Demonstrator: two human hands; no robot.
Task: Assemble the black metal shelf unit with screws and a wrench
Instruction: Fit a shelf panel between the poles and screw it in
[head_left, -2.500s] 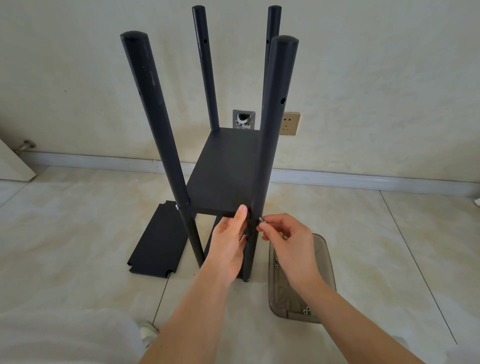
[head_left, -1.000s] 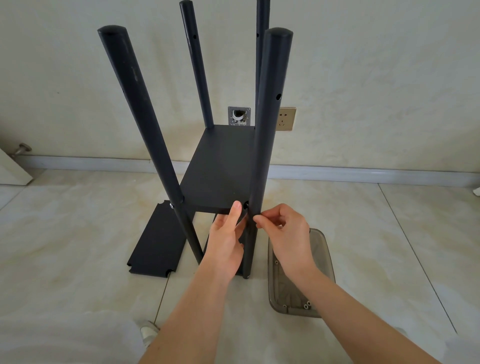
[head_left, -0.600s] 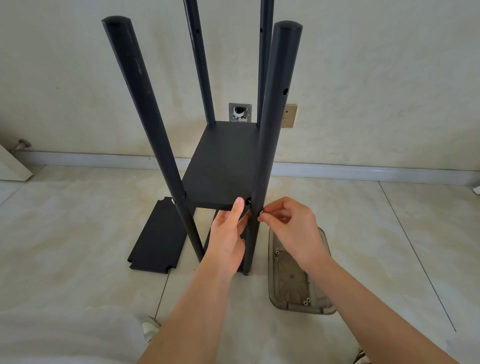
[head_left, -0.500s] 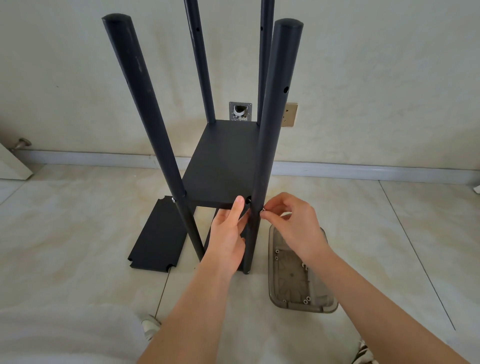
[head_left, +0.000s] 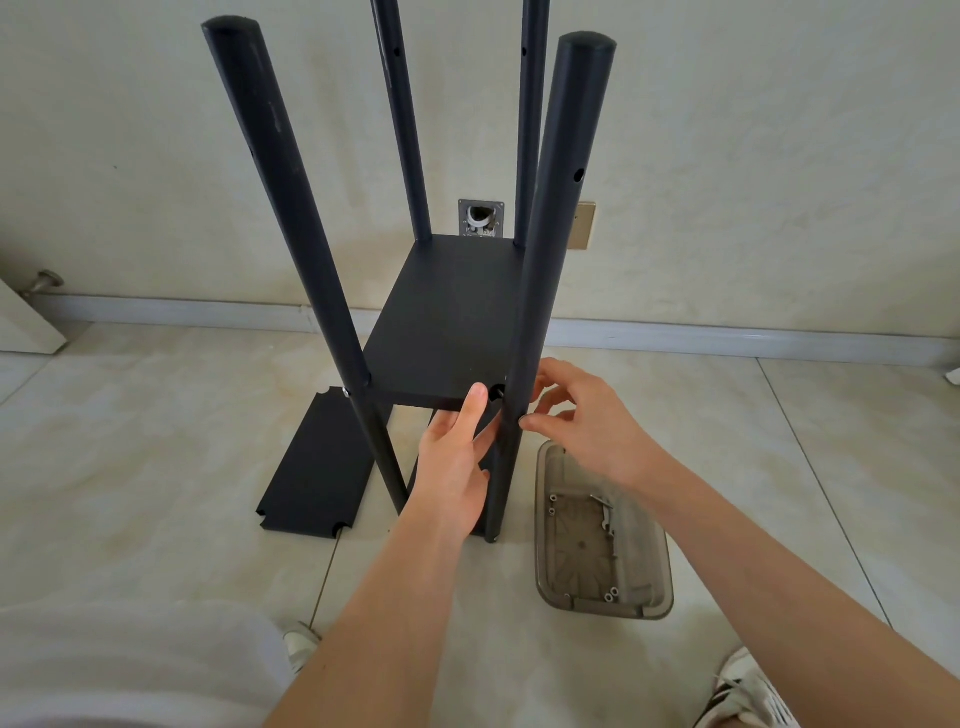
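While the left hand (head_left: 454, 457) grips the shelf (head_left: 447, 322) edge, the right hand (head_left: 587, 415) hovers loose-fingered beside the post (head_left: 545, 270).

You see a pale tile floor (head_left: 156, 467) and a cream wall (head_left: 779, 156) with a grey strip (head_left: 727, 343) along the bottom. On the wall you see a gold socket (head_left: 583, 226) beside an open wall box (head_left: 481, 218). Your shoes (head_left: 748, 696) show at the bottom.
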